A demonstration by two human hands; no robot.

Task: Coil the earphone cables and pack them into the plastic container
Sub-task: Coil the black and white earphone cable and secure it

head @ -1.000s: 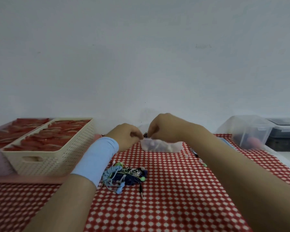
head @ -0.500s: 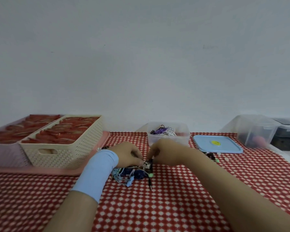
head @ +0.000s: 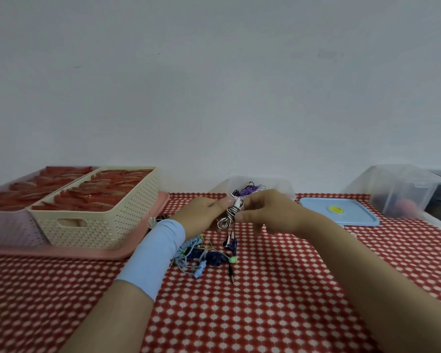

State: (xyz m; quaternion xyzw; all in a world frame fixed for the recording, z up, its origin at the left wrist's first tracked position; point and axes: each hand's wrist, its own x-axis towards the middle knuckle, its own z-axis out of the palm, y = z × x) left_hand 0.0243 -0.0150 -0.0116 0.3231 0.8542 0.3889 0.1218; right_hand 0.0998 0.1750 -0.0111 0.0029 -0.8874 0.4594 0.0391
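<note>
Both hands up at mid-frame over the worktop (head: 265, 301): left hand (head: 201, 216) pinching top of a striped coil (head: 231, 212), right hand (head: 267, 212) gripping its wrapped middle w/ thumb & fingers. Loop end & earbuds (head: 229, 240) hanging below, just above the tangled pile (head: 204, 256). Container (head: 283, 184) right behind, partly hidden, purple cables (head: 250, 191) already in; lid (head: 339, 212) off, to its right.

Risks, as judged: wrap prob. not tucked yet, so could spring loose if either grip eases. Dangling earbuds could snag pile & drag it along on the way to container. Could also catch the rim, or tangle w/ purple cables if dropped in sloppy. Pile looks knotted; hard tug on next set likely to tighten it.
</note>
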